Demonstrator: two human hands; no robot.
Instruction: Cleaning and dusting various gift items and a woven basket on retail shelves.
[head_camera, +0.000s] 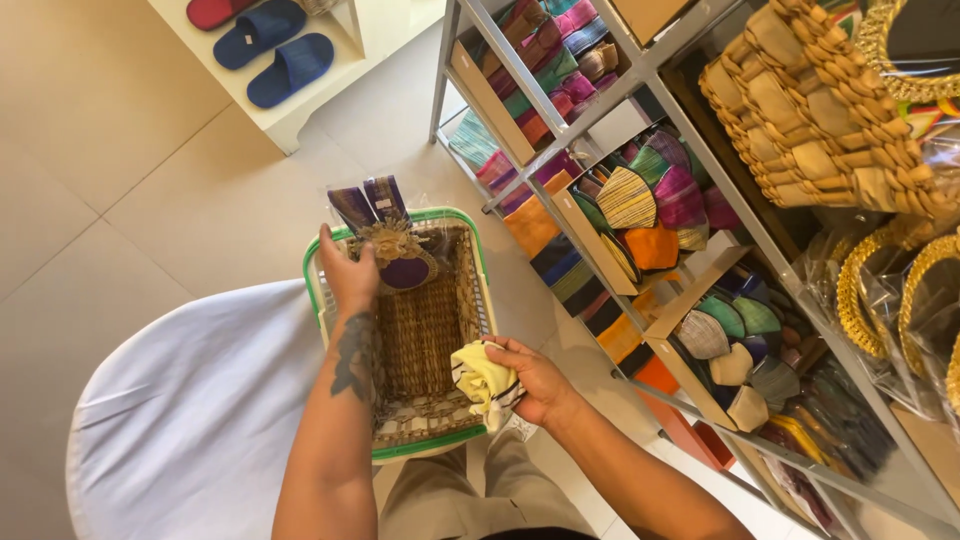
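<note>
My left hand (348, 275) holds a purple woven item with a dried straw flower (395, 250) at the far end of a woven basket (425, 335). The basket sits inside a white plastic crate with a green rim (470, 240). My right hand (535, 380) grips a pale yellow woven cloth piece (485, 380) at the basket's near right corner. The basket's bottom between my hands is bare weave.
A white cloth-covered surface (190, 410) lies under and left of the crate. On the right stands a metal shelf rack (640, 75) with colourful woven pouches, fans, a large straw bag (820, 110) and gold-rimmed round items. Blue and red slippers (275, 45) rest on a white shelf at top left.
</note>
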